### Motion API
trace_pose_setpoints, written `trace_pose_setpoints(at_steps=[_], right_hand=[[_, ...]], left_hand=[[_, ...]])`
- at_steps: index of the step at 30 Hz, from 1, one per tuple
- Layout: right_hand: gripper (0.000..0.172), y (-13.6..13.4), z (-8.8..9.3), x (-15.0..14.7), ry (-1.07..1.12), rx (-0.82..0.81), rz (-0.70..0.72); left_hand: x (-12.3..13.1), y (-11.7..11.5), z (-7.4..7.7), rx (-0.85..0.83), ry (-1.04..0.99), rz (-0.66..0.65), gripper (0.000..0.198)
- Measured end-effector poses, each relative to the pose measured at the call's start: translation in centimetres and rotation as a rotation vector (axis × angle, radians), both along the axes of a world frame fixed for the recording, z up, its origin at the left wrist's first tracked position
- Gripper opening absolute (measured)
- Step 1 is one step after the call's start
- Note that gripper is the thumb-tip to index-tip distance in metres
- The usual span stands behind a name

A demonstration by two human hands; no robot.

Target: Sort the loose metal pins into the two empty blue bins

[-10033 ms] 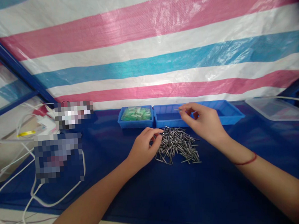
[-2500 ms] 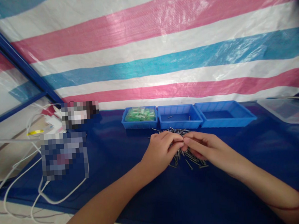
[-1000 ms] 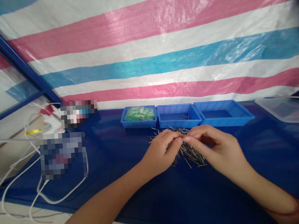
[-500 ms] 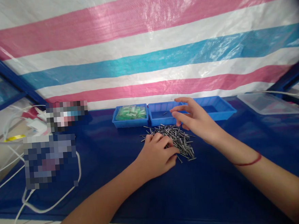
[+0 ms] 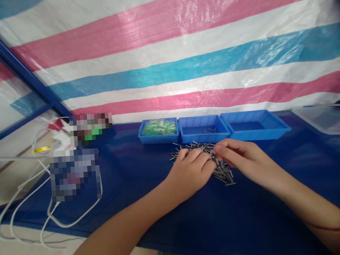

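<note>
A loose pile of dark metal nails (image 5: pixel 224 172) lies on the blue tabletop before me, partly covered by both hands. My left hand (image 5: pixel 193 167) is over the pile with its fingers curled inward; whatever is under them is hidden. Against its fingertips, my right hand (image 5: pixel 243 155) is closed in a pinch at the pile's upper right, where a nail seems to be between thumb and forefinger. Behind the pile stands a blue bin (image 5: pixel 204 136) with a few nails on its floor.
Left of that bin, another blue bin (image 5: pixel 158 138) holds green-and-clear packets (image 5: pixel 160 127). A larger blue bin (image 5: pixel 259 133) stands to the right, then a translucent plastic lid (image 5: pixel 326 120). White cables (image 5: pixel 52 219) loop at the left. Striped sheeting (image 5: pixel 166 73) hangs behind.
My right hand has come down from over the middle bin to the pile, its fingers closing. More nails show in that bin. My left hand stays on the pile, and the view has shifted.
</note>
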State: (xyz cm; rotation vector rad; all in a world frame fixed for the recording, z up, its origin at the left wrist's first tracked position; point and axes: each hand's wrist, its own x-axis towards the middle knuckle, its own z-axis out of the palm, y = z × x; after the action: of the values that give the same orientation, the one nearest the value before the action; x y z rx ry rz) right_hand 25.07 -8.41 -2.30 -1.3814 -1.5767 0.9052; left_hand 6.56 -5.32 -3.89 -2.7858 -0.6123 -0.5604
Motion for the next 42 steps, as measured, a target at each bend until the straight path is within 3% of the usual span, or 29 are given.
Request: trace_pose_setpoints(at_steps=[2,6,10,13,16,23,30,38,42], right_hand=[[0.036,-0.3,0.4,-0.3,-0.066,0.001,0.061],[0.032,-0.6,0.2,-1.0,-0.083,-0.035,0.146],[0.029,-0.5,-0.6,-1.2,0.002,-0.113,0.154],[0.03,-0.5,-0.8,-1.3,0.096,-0.164,0.145],[0.028,-0.6,-0.7,-1.5,0.17,-0.174,0.116],[0.035,-0.8,-0.7,-2.1,0.402,-0.273,0.11],[0.025,-0.9,-0.7,-2.0,0.55,-0.164,-0.065],[0.012,-1.4,-0.4,-2.1,0.309,0.107,-0.055],[0.013,0.0,0.0,-1.6,0.222,0.184,-0.136]], left_hand=[[-0.4,0.3,0.6,-0.058,-0.054,0.033,0.026],[-0.8,0.9,1.4,-0.255,-0.181,0.065,0.023],[-0.8,1.0,1.6,-0.499,-0.347,0.063,0.012],[-0.7,1.0,1.5,-0.713,-0.511,0.106,0.014],[-0.8,1.0,1.5,-0.823,-0.563,0.095,0.014],[-0.8,0.8,1.9,-0.75,-0.632,0.024,0.012],[-0.9,1.1,1.4,-0.689,-0.589,-0.014,0.013],[-0.9,0.9,1.3,-0.723,-0.5,-0.068,0.022],[-0.9,0.8,1.4,-0.702,-0.515,0.008,0.028]])
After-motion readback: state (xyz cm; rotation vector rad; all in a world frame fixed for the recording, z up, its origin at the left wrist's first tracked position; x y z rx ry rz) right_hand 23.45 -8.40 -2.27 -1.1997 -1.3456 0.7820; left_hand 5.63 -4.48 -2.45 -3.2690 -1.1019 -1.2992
